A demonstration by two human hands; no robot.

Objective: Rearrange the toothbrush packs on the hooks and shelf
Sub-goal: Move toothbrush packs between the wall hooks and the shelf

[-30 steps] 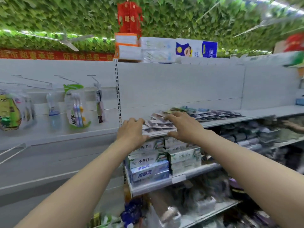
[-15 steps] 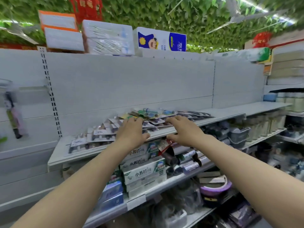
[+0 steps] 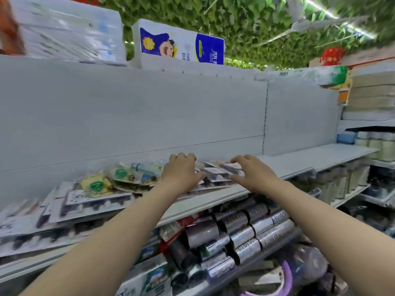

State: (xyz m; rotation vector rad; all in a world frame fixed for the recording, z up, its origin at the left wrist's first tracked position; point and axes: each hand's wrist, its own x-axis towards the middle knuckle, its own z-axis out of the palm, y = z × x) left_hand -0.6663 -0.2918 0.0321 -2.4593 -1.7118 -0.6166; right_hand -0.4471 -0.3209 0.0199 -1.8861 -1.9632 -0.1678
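A shop shelf (image 3: pixel 205 202) is seen from above the arms of a person reaching forward. Toothbrush packs (image 3: pixel 215 175) lie flat and overlapping on it, in a loose heap between and under the two hands. More flat packs (image 3: pixel 96 199) trail away to the left along the same shelf. No hooks are in view.

The left hand (image 3: pixel 181 174) is laid palm-down on the heap with its fingers bent over the far side. Whether a pack is gripped cannot be told through the blur. The right hand (image 3: pixel 253 175) is spread and relaxed, with its fingertips (image 3: pixel 235 162) touching the packs at the heap's right end and nothing clasped.

The step in hand is judged to be squaring this heap. It is best done with the packs pressed lightly from both ends, so that their edges are brought into line. The slick blister fronts are likely to slide, so the heap should be drawn back from the shelf lip, above the silver rolls (image 3: pixel 245 229) stacked below.
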